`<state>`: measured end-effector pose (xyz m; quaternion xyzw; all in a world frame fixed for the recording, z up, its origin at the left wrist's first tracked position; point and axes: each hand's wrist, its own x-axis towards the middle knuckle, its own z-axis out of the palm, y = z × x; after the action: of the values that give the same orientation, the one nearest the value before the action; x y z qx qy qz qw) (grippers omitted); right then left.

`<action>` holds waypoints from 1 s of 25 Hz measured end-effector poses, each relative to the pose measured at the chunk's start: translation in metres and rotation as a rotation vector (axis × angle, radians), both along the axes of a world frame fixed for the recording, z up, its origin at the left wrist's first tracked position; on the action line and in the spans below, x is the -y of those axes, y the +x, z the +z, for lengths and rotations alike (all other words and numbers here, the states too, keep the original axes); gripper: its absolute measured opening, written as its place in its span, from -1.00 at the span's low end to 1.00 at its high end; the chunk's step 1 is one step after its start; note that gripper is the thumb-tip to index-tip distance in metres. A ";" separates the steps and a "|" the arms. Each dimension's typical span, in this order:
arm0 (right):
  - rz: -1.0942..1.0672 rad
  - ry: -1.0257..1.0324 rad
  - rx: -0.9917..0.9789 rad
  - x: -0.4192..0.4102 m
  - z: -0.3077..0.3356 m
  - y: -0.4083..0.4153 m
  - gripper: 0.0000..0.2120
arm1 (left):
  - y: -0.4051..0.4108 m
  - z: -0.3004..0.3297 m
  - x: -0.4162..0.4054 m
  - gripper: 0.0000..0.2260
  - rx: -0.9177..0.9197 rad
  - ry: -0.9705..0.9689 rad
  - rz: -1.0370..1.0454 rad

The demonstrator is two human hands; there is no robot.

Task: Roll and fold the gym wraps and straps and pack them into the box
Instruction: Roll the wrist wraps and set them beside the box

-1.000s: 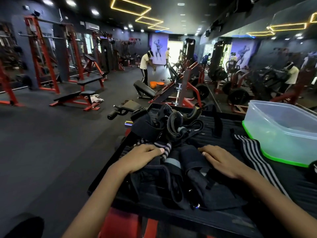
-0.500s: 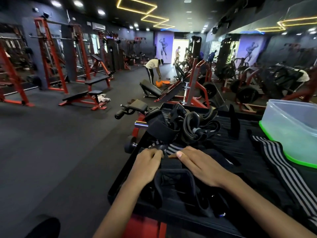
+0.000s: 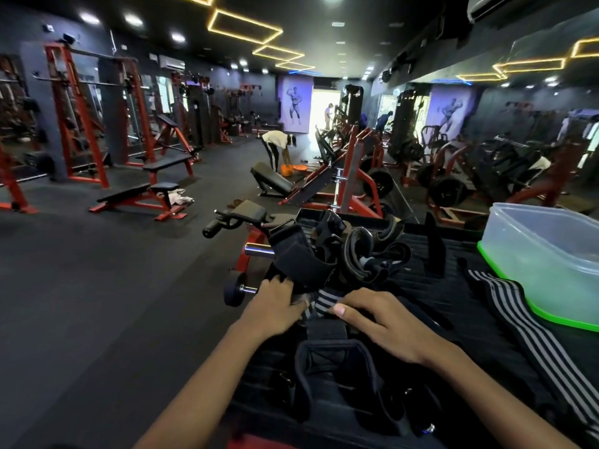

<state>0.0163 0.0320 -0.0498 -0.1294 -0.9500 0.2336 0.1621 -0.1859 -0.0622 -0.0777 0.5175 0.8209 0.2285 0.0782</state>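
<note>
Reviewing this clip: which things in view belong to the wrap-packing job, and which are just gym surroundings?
Belongs to the job:
- striped wrap at the hands
- long striped wrap
- pile of black straps
- black padded strap
- clear box

Just lying about:
- red benches
- weight plates
- orange bucket

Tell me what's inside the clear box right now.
Through the translucent walls of the clear box nothing dark shows; no wrap or strap appears packed. Its far right end is cut off by the frame, so that part stays unchecked. A striped wrap lies beside it.
</note>
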 end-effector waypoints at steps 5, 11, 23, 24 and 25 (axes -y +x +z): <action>-0.243 0.413 -0.161 -0.032 0.029 -0.037 -0.68 | -0.004 -0.013 -0.008 -0.58 -0.059 0.081 -0.026; -0.442 0.284 0.205 -0.091 0.020 -0.065 -0.48 | -0.008 -0.021 -0.005 -0.50 0.073 0.179 -0.085; -0.518 0.109 0.019 -0.116 0.006 -0.013 -0.48 | -0.004 -0.010 -0.001 -0.52 0.184 0.245 -0.061; -0.519 0.085 0.010 -0.114 0.005 -0.013 -0.48 | -0.002 -0.005 0.000 -0.56 0.184 0.285 -0.032; -0.512 0.055 -0.002 -0.111 0.004 -0.013 -0.48 | -0.001 -0.002 0.001 -0.63 0.172 0.339 0.011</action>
<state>0.0037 0.1432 -0.0453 -0.3612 -0.8920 0.1590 0.2203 -0.1872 -0.0635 -0.0796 0.4975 0.7637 0.4073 0.0585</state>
